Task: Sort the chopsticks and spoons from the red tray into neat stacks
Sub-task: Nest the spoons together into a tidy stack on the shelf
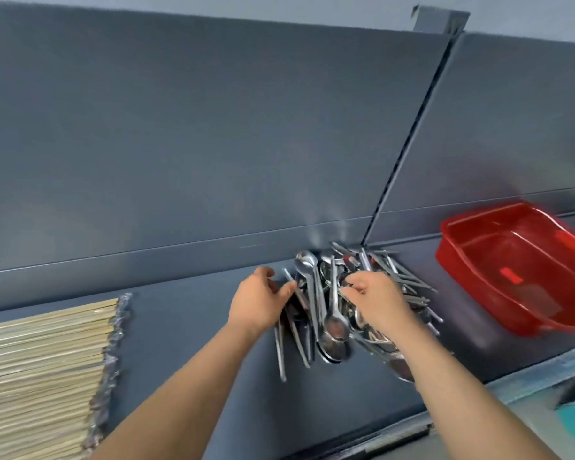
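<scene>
Spoons (332,313) of polished metal lie in a tangled heap on the dark tabletop (186,343), against the back panel. The red tray (468,277) is to their right, and a neat row of pale chopsticks (40,353) lies well apart on the left. I judge the spoons stiff, slick and fairly heavy as a bunch. Bowls nest and handles cross, so they will likely snag and slide. The surest hold looks to be on the handles, gathered parallel, not on the rounded bowls.

Both forearms reach forward from below. The left hand (258,300) is at the heap's left edge, palm turned inward, fingers curled and thumb stretched toward the handles. Whether its grip has closed on any of them I cannot tell. The right hand (375,300) is over the heap's middle, back upward, fingers bent down into the pile. Its grip appears pinched on a spoon handle, though blur softens the detail.
</scene>
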{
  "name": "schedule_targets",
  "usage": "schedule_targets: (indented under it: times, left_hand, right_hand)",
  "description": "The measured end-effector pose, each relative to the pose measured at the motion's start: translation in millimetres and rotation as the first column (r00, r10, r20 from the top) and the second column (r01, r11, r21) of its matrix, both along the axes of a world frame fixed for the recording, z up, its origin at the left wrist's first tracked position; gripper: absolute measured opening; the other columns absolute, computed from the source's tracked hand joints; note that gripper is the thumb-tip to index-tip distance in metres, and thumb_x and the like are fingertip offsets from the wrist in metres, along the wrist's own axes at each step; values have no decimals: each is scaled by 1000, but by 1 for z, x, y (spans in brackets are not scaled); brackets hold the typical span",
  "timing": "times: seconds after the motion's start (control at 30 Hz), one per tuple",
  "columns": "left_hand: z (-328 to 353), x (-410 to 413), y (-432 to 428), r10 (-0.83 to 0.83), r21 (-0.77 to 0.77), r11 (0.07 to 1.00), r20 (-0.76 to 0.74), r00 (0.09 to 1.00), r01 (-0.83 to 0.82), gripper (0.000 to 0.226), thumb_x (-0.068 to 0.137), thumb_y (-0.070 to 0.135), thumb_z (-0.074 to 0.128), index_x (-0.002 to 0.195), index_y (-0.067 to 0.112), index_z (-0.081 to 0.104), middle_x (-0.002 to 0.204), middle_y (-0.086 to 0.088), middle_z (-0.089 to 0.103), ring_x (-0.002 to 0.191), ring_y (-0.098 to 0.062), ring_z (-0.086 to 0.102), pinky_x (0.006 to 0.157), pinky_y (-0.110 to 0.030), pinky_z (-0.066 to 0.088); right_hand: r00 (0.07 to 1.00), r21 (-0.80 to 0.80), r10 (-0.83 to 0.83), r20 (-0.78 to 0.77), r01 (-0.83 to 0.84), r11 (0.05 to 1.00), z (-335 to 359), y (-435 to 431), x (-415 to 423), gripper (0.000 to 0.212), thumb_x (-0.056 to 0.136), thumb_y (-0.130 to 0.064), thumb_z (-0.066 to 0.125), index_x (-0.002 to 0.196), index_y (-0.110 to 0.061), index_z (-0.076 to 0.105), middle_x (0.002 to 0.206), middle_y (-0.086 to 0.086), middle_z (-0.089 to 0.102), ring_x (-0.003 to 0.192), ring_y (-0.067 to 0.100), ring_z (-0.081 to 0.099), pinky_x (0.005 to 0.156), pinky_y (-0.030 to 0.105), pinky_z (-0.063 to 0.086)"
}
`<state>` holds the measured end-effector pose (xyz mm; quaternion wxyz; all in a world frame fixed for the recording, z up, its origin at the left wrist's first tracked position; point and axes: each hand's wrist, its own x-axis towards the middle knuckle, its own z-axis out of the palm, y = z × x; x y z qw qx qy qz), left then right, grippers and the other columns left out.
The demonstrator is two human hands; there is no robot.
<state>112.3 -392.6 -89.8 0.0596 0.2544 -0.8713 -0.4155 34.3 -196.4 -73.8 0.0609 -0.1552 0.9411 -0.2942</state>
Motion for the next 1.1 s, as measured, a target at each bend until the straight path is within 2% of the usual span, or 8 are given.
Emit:
schedule_targets:
  times: [0.17,0.37,0.5,0.6,0.7,0.8,0.9,1.1]
  left_hand:
    - [0,-31,7,52,29,998,-9,999,-52,14,87,32,69,83,19,66,72,1,63,73,-22,60,63,-25,40]
    - [8,-6,-1,160,212,968,-104,982,-136,21,88,25,69,76,8,67,52,6,61,40,-5,51,47,-18,42]
    - [10,28,-9,229,264,947,-152,961,-184,27,91,27,65,70,10,64,50,5,57,43,-10,45,50,-26,42]
    - [3,45,-7,225,124,970,-111,968,-211,26,92,30,62,72,13,63,53,7,55,46,-9,45,50,-24,39]
    - [-1,53,1,229,-2,973,-126,965,-231,12,90,29,65,89,16,64,76,5,61,68,-15,56,60,-23,39]
    - [-2,61,13,258,-141,945,-230,938,-295,26,85,29,72,106,18,61,104,4,54,86,-16,55,78,-29,43]
    - [3,70,30,175,-301,909,-352,919,-288,19,79,31,76,88,24,61,86,10,54,76,-15,52,64,-28,41]
    - [-4,64,73,72,-200,979,190,979,-33,45,65,62,72,77,24,53,68,9,61,66,-14,61,55,-28,46]
  right_hand:
    - [988,-15,121,98,-120,993,-1,12,-18,14,88,-23,66,90,-11,73,88,7,74,62,11,66,71,34,58]
    - [944,28,298,143,-305,952,-3,17,-19,24,86,-22,66,109,-28,71,79,-17,67,71,-5,60,74,20,49]
    - [930,96,340,141,-354,930,-4,17,-17,26,82,-36,70,107,-29,70,81,-17,66,71,-1,59,71,23,49]
    - [941,207,322,104,-337,918,-8,9,-9,17,73,-47,70,82,-34,64,62,-21,62,65,8,58,69,28,51]
    - [965,257,253,62,-261,931,-12,-1,-2,34,65,-49,72,92,-31,63,82,-15,68,80,13,63,70,30,52]
    - [967,246,243,83,-256,935,-15,-4,1,36,62,-45,75,89,-23,65,82,-9,68,78,15,63,70,33,54]
    - [960,209,253,120,-274,939,-14,3,-4,24,69,-46,74,85,-34,62,80,-17,64,78,10,61,62,22,45]
    - [945,139,299,132,-317,938,-12,16,-5,17,77,-38,72,93,-35,69,75,-18,68,73,1,61,75,29,53]
